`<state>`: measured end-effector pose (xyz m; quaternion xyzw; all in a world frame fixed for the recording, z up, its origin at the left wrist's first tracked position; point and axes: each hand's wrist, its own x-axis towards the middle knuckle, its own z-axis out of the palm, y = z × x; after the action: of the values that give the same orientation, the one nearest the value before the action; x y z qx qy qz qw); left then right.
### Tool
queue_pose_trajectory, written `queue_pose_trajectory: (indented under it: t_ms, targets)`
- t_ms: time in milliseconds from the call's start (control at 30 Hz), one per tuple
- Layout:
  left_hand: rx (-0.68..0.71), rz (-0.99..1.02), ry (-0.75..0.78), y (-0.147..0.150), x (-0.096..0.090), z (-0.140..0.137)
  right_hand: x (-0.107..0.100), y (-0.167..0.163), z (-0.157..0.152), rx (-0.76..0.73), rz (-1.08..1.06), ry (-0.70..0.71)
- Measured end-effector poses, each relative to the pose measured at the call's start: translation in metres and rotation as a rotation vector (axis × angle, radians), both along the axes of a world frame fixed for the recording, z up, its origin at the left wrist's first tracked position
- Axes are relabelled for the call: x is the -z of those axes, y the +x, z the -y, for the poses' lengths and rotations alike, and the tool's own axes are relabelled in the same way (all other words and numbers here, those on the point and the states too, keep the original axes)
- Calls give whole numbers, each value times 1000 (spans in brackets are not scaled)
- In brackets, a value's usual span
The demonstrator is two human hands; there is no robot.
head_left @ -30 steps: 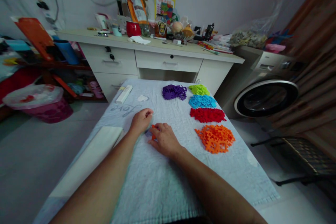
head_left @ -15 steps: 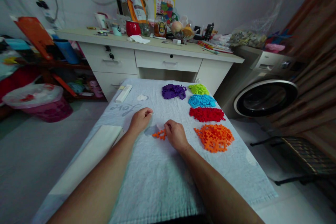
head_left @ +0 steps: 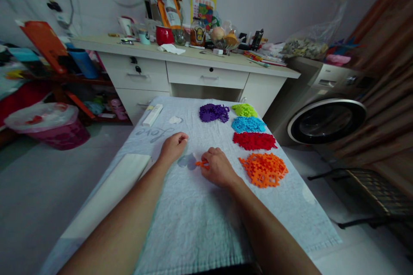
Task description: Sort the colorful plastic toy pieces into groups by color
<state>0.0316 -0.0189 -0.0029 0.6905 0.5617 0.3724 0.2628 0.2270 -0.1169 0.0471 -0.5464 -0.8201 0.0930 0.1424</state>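
Right hand [head_left: 217,166], centre frame: fingers bent, nearly closed on orange interlocking plastic piece [head_left: 202,164], its end poking out left, apparently gripped by one edge to leave rest exposed. Left hand [head_left: 173,147], left of centre: fingers curled together, thumb against them; cannot tell if anything small inside. Orange pile [head_left: 263,169], right of centre, nearest right hand, likely for short reach. Red pile [head_left: 254,140], blue pile [head_left: 248,124], lime-green pile [head_left: 244,110] stacked above it in frame, purple pile [head_left: 214,113] left of them; seemingly separated by colour.
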Motion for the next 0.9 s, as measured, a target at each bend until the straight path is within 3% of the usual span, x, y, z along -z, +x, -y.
queue_pose_trajectory:
  t_ms: [100,233,433,767,900]
  targets:
    - [2,0,-1,0,2,-1,-21,28,3,79,-51,50]
    - [0,-5,-7,0,5,-4,-44,90,10,234,-67,164]
    - [1,-20,1,-1,8,-7,-47,167,31,418,64,156]
    - [0,-25,-12,-1,8,-7,-42,189,44,493,166,53]
    - [5,-21,-14,-1,8,-7,-42,183,43,500,145,95]
